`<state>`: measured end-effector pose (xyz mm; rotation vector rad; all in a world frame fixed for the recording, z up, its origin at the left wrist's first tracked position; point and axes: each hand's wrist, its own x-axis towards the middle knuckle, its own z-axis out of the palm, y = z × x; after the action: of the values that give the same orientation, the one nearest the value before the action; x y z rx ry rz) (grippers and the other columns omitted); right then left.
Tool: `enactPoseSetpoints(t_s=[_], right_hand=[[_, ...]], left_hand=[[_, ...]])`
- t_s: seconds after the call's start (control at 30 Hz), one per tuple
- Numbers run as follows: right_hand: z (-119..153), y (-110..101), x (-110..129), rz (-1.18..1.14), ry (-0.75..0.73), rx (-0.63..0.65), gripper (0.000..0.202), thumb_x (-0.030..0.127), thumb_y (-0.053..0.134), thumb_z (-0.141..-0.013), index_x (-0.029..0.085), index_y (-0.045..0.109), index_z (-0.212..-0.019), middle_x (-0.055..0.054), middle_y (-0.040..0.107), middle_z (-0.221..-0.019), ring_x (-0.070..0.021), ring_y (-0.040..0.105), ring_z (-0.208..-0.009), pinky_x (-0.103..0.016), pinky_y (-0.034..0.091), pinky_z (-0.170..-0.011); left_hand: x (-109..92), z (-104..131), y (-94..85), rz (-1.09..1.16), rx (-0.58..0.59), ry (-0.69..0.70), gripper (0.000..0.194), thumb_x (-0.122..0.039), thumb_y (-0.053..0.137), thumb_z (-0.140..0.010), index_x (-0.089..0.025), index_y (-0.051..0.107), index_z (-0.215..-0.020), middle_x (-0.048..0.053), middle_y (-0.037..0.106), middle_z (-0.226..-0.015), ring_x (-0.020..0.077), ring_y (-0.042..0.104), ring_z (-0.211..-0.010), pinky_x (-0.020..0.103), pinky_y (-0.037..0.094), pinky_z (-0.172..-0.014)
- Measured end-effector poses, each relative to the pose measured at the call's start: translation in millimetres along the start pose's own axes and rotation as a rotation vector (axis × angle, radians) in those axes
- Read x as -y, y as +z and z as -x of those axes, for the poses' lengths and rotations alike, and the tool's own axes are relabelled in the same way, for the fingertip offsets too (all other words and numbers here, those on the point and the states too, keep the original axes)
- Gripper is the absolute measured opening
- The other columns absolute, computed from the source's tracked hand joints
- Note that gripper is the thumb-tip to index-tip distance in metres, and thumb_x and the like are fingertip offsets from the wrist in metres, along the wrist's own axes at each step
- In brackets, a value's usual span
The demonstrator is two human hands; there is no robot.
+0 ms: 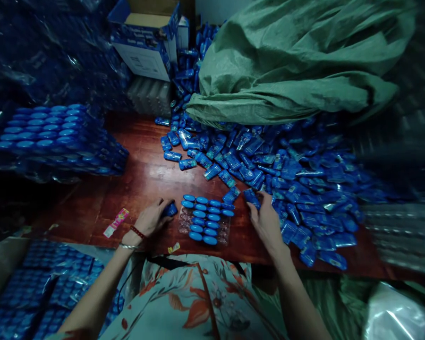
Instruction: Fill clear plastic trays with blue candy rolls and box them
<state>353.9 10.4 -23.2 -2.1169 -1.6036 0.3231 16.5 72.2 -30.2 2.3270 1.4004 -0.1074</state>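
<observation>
My left hand is closed around a small blue bottle, just left of the tray. On the other side, my right hand grips another blue bottle at the edge of the loose pile, fingers curled round it. Between the hands lies a clear plastic tray with rounded slots. Several blue bottles stand in it with their oval caps up, filling the back and middle. Slots along its left side and front right corner hold nothing.
A heap of loose blue bottles spreads from a large green sack. Stacked filled trays stand left, with an open carton behind. Empty clear trays are at right. A pink wrapper lies near the table's front edge.
</observation>
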Motion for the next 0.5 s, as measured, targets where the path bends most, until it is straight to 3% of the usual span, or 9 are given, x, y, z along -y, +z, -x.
enactPoseSetpoints(t_s=[0.07, 0.13, 0.27, 0.4, 0.5], right_hand=[[11.3, -14.1, -0.4, -0.113, 0.049, 0.008, 0.042, 0.039, 0.049, -0.085, 0.015, 0.040, -0.118, -0.013, 0.061, -0.100, -0.0226, 0.061, -0.076, -0.033, 0.049, -0.064], [26.8, -28.2, -0.3, -0.170, 0.047, 0.084, 0.037, 0.042, 0.051, -0.084, 0.018, 0.046, -0.112, -0.009, 0.062, -0.095, -0.0182, 0.059, -0.064, -0.030, 0.049, -0.059], [55.3, -37.1, 2.2, -0.190, -0.075, 0.258, 0.022, 0.037, 0.047, -0.087, 0.022, 0.055, -0.101, -0.006, 0.062, -0.091, -0.0151, 0.057, -0.064, -0.028, 0.049, -0.060], [63.1, -18.2, 9.3, -0.227, -0.119, 0.182, 0.023, 0.030, 0.049, -0.088, 0.021, 0.052, -0.109, -0.006, 0.061, -0.094, -0.0151, 0.059, -0.070, -0.027, 0.051, -0.063], [58.7, -5.0, 12.1, -0.167, -0.320, 0.113, 0.024, 0.019, 0.045, -0.088, 0.022, 0.052, -0.110, -0.007, 0.061, -0.099, -0.0184, 0.058, -0.091, -0.033, 0.050, -0.080]], left_hand=[[3.3, -2.4, -4.7, -0.001, 0.079, 0.009, 0.038, -0.030, 0.057, -0.079, -0.024, 0.047, -0.115, 0.007, 0.058, -0.105, 0.0224, 0.064, -0.078, 0.029, 0.046, -0.061], [6.7, 2.3, -8.6, 0.047, 0.078, 0.004, 0.032, -0.032, 0.055, -0.081, -0.022, 0.048, -0.110, 0.007, 0.060, -0.102, 0.0227, 0.064, -0.077, 0.029, 0.046, -0.061], [1.1, 23.6, -13.0, 0.351, -0.173, -0.058, 0.023, -0.038, 0.049, -0.085, -0.020, 0.046, -0.099, 0.004, 0.061, -0.086, 0.0185, 0.062, -0.074, 0.028, 0.047, -0.063], [-24.7, 29.8, -4.0, 0.610, -0.426, -0.031, 0.018, -0.031, 0.052, -0.085, -0.019, 0.048, -0.098, 0.004, 0.061, -0.090, 0.0155, 0.061, -0.084, 0.027, 0.050, -0.075], [-36.4, 20.1, 13.6, 0.570, -0.487, 0.103, 0.015, -0.025, 0.047, -0.088, -0.020, 0.051, -0.102, 0.005, 0.061, -0.096, 0.0152, 0.060, -0.089, 0.028, 0.050, -0.080]])
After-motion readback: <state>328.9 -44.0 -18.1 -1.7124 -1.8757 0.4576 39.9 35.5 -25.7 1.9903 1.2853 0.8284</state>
